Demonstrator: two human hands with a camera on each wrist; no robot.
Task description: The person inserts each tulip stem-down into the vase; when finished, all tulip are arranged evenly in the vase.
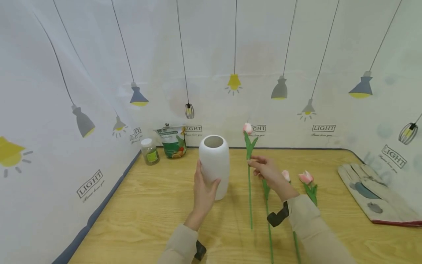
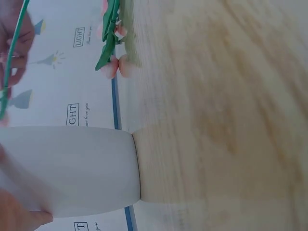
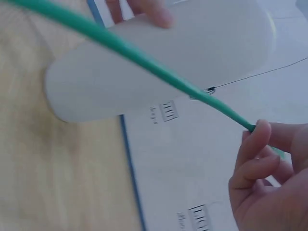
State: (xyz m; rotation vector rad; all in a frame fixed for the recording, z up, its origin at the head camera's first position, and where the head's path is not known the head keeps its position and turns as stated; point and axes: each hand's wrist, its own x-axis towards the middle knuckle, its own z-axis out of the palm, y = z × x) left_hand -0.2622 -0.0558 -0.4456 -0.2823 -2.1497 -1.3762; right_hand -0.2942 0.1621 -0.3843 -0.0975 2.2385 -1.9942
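Observation:
A tall white vase (image 1: pixel 215 165) stands upright on the wooden table, its round mouth facing up. My left hand (image 1: pixel 203 194) grips its near left side, the thumb across the front. To the right of the vase, my right hand (image 1: pixel 271 176) pinches the green stem of a tulip (image 1: pixel 250 148) just below the leaves. This tulip has a pink-and-white bloom and is held upright, apart from the vase. In the right wrist view the stem (image 3: pixel 144 60) runs from the fingertips across the vase. More tulips (image 1: pixel 306 178) lie on the table, partly hidden by my right arm.
A small clear jar (image 1: pixel 150 154) with a white lid and a green-and-white pouch (image 1: pixel 173 143) stand at the back left. Work gloves (image 1: pixel 372 194) lie at the right. A sheet printed with lamps (image 1: pixel 211 73) borders the table at the back and sides.

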